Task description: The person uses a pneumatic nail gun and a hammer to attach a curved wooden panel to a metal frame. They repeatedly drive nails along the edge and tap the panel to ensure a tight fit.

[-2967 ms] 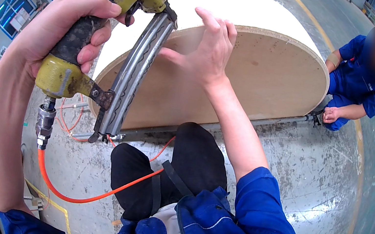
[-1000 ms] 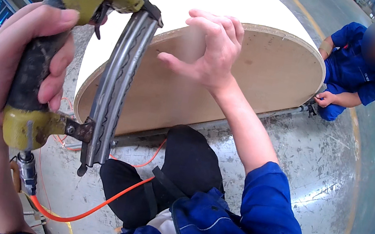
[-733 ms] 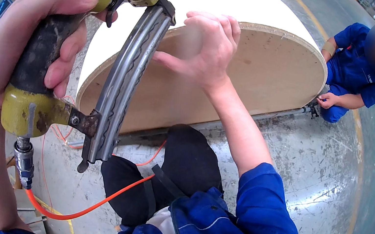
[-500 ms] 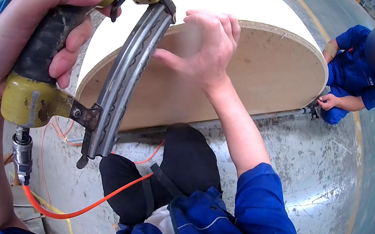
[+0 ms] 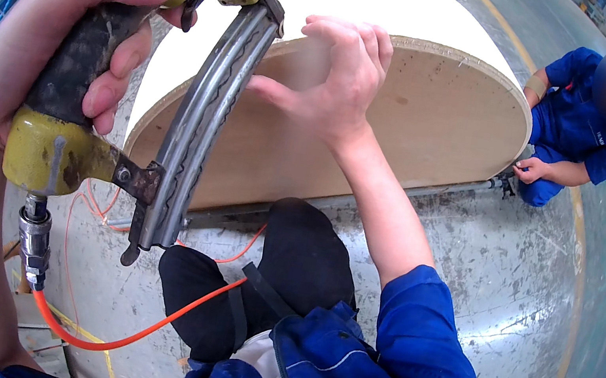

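Note:
My left hand (image 5: 104, 36) is wrapped round the black grip of a pneumatic nail gun (image 5: 44, 158). The tool is worn yellow-green, with a slanting metal magazine (image 5: 198, 123) and an orange air hose (image 5: 161, 317) joined at the bottom of its handle. Its nose lies close to the rim of a large half-round wooden form (image 5: 442, 124), partly hidden by the magazine. My right hand (image 5: 342, 75) grips the curved top edge of the form, its fingers bent over the rim and the thumb along the flat plywood face. The form's curved upper surface (image 5: 398, 1) is glaring white.
At the right a co-worker in blue (image 5: 585, 132) crouches by the form's far corner, one hand near its lower edge. A metal bar (image 5: 432, 185) runs along the form's base. My knees (image 5: 309, 246) are close in front, and hose loops lie on the scuffed grey floor (image 5: 477, 298).
Hardly anything differs. The nail gun's lower end sits very slightly higher in the picture, while both my hands keep their holds. The co-worker appears slightly lower.

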`<action>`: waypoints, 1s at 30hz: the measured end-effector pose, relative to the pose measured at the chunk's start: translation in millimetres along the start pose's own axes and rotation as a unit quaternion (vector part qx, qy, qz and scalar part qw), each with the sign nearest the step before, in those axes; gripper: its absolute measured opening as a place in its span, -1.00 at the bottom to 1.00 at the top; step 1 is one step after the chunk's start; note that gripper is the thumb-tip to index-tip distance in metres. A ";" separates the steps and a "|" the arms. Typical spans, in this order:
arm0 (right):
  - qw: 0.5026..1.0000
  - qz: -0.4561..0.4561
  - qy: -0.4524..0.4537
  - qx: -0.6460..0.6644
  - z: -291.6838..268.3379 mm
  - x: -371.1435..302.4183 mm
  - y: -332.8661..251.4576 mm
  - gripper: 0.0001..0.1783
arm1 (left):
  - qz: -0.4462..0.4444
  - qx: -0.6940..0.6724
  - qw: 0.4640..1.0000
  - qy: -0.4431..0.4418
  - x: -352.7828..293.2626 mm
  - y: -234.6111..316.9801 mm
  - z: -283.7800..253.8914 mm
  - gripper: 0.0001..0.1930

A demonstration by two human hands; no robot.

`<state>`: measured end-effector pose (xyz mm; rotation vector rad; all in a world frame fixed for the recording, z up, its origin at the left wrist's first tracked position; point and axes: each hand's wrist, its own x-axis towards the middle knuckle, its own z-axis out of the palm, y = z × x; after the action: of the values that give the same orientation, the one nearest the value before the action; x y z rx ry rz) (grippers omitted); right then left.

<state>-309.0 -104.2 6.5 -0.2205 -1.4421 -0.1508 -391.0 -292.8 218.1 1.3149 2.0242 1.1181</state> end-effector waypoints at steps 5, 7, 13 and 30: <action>1.000 0.002 -0.009 0.002 -0.1 0.6 -2.6 -0.24 | -0.007 -0.010 1.000 -0.026 2.2 -5.8 -11.5 -0.64; 1.000 0.005 -0.008 -0.006 0.1 0.9 0.3 -0.25 | -0.026 -0.034 0.998 -0.045 8.9 -14.0 -22.7 -0.63; 0.998 -0.027 -0.028 -0.039 4.9 -7.5 6.2 -0.41 | 0.041 -0.084 0.993 0.067 -2.1 -50.3 -58.9 -0.66; 0.987 -0.128 -0.099 -0.019 20.2 -8.7 19.6 -0.43 | -0.142 -0.444 0.630 0.621 -191.1 -613.0 -22.6 -0.84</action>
<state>-325.0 -80.5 -1.0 -0.0816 -1.6646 -0.3736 -642.1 -600.2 -287.1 -0.5218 1.6115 2.7345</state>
